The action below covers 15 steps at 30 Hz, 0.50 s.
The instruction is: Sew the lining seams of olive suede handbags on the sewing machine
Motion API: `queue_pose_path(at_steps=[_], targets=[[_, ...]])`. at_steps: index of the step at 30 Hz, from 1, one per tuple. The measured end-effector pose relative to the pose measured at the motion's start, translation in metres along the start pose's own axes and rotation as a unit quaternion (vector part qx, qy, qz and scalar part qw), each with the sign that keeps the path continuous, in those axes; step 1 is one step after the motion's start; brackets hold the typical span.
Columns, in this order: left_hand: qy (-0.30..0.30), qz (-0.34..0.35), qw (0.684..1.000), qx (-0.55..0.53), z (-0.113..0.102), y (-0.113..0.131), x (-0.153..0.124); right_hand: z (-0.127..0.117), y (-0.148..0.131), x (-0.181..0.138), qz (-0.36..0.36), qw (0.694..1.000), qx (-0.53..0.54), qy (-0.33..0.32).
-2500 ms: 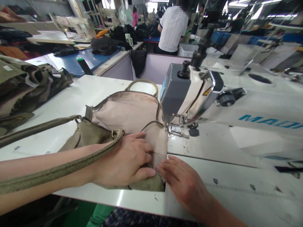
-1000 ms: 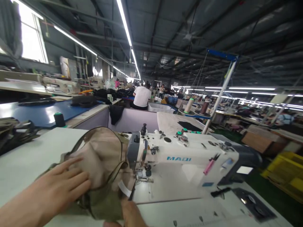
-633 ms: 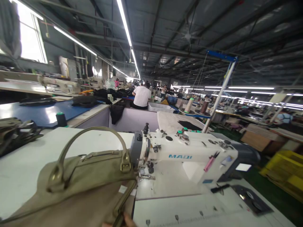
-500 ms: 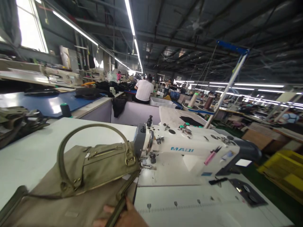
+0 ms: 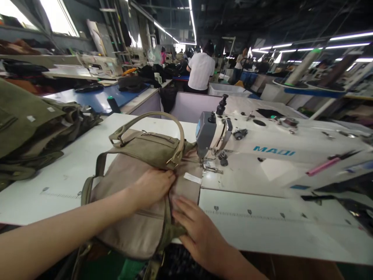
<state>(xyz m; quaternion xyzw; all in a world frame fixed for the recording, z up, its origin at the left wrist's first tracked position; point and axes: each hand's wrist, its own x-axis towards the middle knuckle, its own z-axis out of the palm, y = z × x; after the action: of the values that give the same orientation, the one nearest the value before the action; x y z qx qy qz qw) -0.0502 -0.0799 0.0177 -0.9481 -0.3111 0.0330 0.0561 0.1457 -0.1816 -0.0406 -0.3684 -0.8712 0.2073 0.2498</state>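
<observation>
An olive and tan canvas bag (image 5: 136, 202) lies on the white table (image 5: 70, 171) in front of me, its curved handle (image 5: 151, 118) standing up at the far side. My left hand (image 5: 151, 186) rests palm down on the bag, fingers together, pressing the fabric near its right edge. Just beside it, my right hand (image 5: 198, 229) lies flat with fingers stretched out over the bag's lower right corner and strap. The bag's right edge sits close to the presser foot (image 5: 210, 167) of a white sewing machine (image 5: 262, 149).
A heap of olive bags (image 5: 32, 128) lies at the left of the table. A dark thread spool (image 5: 113, 104) stands behind it by a blue table (image 5: 93, 97). A person in a white shirt (image 5: 201, 70) stands at a far bench. A pink tool (image 5: 322, 166) rests on the machine.
The view has dropped from the hall back to the table. The bag was lifted and turned over, then laid down again by the presser foot. Both hands are back on it.
</observation>
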Motion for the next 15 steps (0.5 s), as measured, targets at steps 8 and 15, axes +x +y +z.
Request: queue_pose_path(at_steps=[8,15], targets=[[0.004,0.144,0.987,-0.065,0.008,0.015,0.045,-0.001,0.001,-0.008,-0.038,0.996,-0.037,0.075],[-0.06,0.023,0.992,-0.107,0.026,-0.001,0.03,-0.01,0.008,-0.009,-0.024,0.994,-0.077,0.076]])
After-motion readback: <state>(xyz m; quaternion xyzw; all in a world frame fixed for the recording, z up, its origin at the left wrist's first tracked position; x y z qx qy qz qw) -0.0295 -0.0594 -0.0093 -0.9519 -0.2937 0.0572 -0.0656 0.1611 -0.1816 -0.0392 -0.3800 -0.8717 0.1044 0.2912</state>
